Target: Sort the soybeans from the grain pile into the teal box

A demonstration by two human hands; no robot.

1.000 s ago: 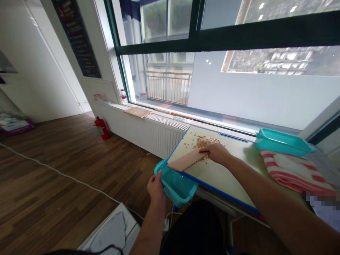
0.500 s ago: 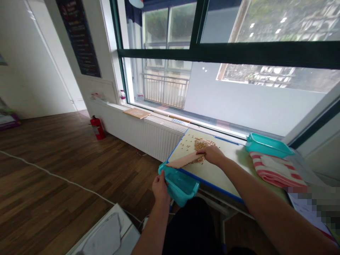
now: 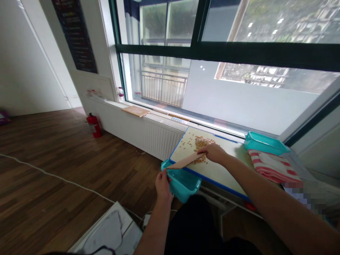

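Note:
My right hand [image 3: 214, 153] is closed on one end of a thin tan sheet, like cardboard [image 3: 186, 161]. The sheet slants over the near edge of a cream board with a blue rim [image 3: 225, 173]. Beside and behind it lies a heap of small golden-brown kernels [image 3: 203, 142], with several strewn to the left. Just below the board's edge, a teal plastic tub [image 3: 186, 184] sits by my knee. My left hand [image 3: 163, 185] is closed at the tub's left rim, its thumb by the sheet's far end. Its fingers are partly hidden.
At the board's right are another teal tub [image 3: 265, 143] and a folded red-and-white striped towel [image 3: 273, 166]. A radiator [image 3: 156, 136] runs under the window. A red fire extinguisher [image 3: 94, 125] stands on the floor. A white cable [image 3: 66, 182] crosses the floor to my left.
The view has shifted slightly. My left thumb has come up closer to the sheet's end. My right hand keeps its hold on the sheet, and the kernel heap looks about the same.

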